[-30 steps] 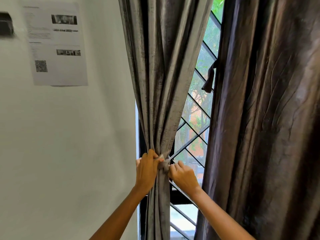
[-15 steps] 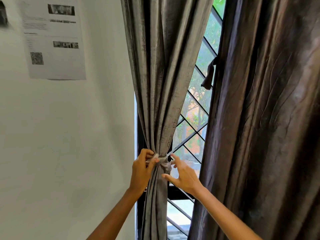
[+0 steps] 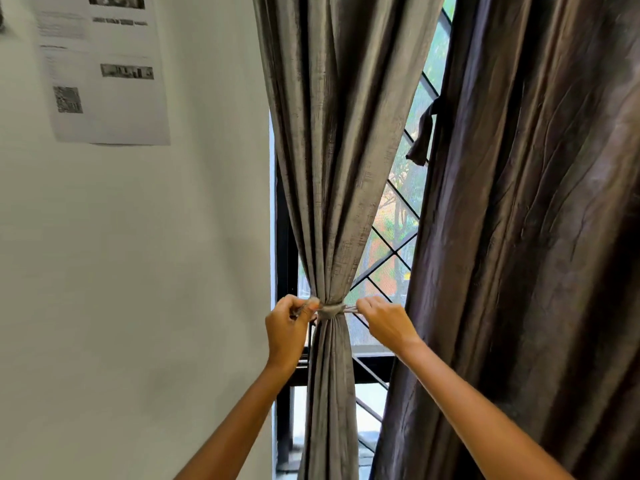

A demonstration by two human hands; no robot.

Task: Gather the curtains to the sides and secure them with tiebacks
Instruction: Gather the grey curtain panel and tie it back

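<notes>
Head view. The left curtain (image 3: 332, 140) is seen gathered into a narrow bundle, cinched at its waist by a grey tieback (image 3: 330, 310) wrapped around it. The fabric fans out above the tie and hangs in tight folds below it.

Left hand (image 3: 287, 329): fingers curled, one end of the tieback pinched between thumb and fingers just left of the bundle. Right hand (image 3: 384, 322): fingers likewise curled, the other end of the tieback gripped just right of the bundle. The two ends are held out to opposite sides, roughly level; the strand on the right looks taut. Neither hand is seen touching the curtain fabric itself.

The right curtain (image 3: 526, 237) hangs loose and ungathered, darker in tone. A second strip of fabric (image 3: 421, 136) dangles from its inner edge, high up.

Between the curtains, a window grille (image 3: 391, 251) with diagonal bars is visible. A printed sheet (image 3: 104, 67) is fixed to the white wall (image 3: 138, 271) at left; its text is too blurred to read.
</notes>
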